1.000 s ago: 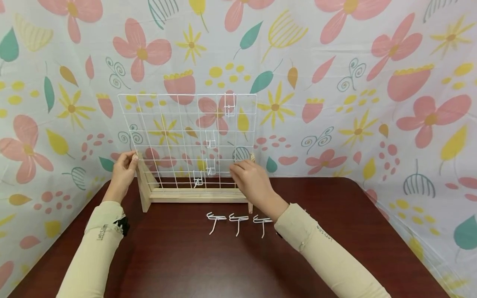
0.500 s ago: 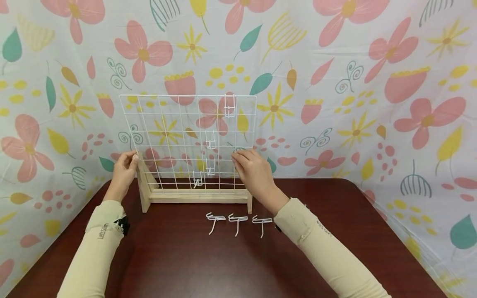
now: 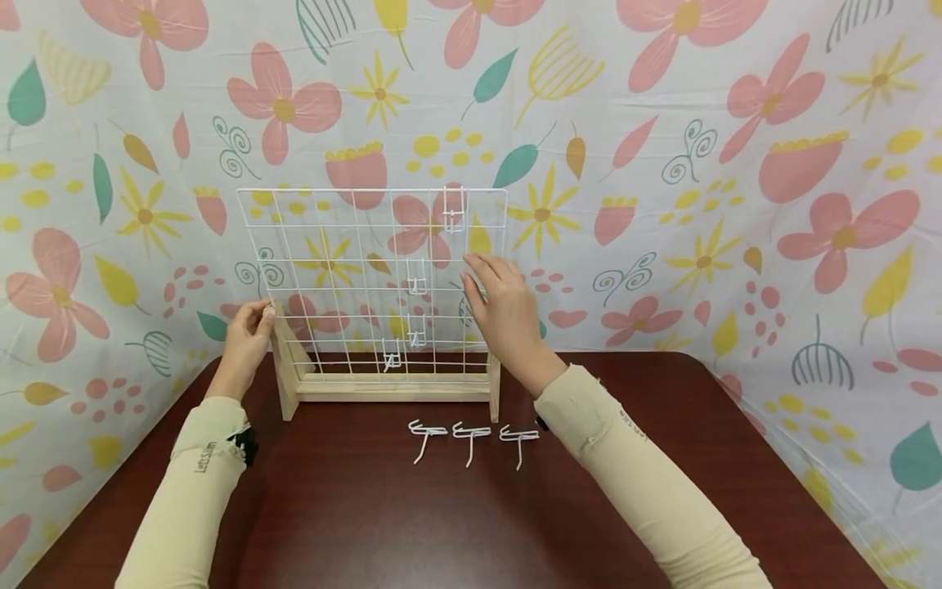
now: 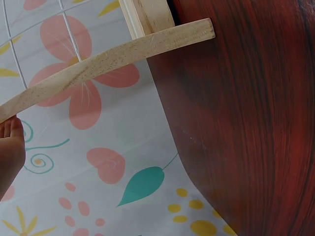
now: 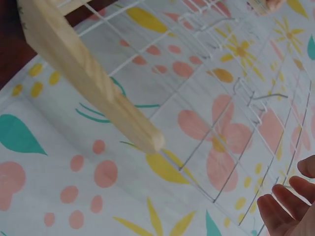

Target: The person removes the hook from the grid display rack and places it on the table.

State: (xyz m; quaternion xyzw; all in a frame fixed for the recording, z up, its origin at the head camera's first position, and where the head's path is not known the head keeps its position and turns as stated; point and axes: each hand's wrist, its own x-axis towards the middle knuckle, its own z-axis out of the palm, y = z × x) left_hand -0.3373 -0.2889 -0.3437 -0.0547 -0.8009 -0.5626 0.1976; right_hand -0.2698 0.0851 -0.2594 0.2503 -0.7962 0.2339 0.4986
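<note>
A: Hands first, from the head view?

B: The left hand (image 3: 246, 334) grips the left edge of the grid (image 3: 331, 270), fingers curled round the wire beside the wooden stand (image 3: 390, 388). The right hand (image 3: 504, 307) is raised in front of the grid's right side, fingers straight and loose, holding nothing; whether the tips touch the wire I cannot tell.

A: And the hooks?

B: 4 hooks hang on the grid: 1 at the top (image 3: 453, 209), 1 in the middle (image 3: 417, 278), 1 below it (image 3: 417, 331) and the lowest (image 3: 392, 354). 3 loose hooks (image 3: 471, 433) lie in a row on the table (image 3: 368, 523), in front of the stand and near the right sleeve.

A: So how far along?

B: My guess is past halfway: 4 look hung and 3 are still lying flat. If hooks are coming off rather than going on, the count runs the other way; the head view does not settle it.

A: Left wrist view?

B: Only fingertips (image 4: 10, 147) at the left border, against a wooden bar (image 4: 113, 59) of the stand, with the table edge to the right. No hook shows.

A: Right wrist view?

B: Straight, slightly spread fingertips (image 5: 290, 201) at the lower right, empty, near the grid wires (image 5: 221, 162). A wooden post (image 5: 88, 73) crosses the upper left, and 1 hung hook (image 5: 261, 101) shows among the wires.
</note>
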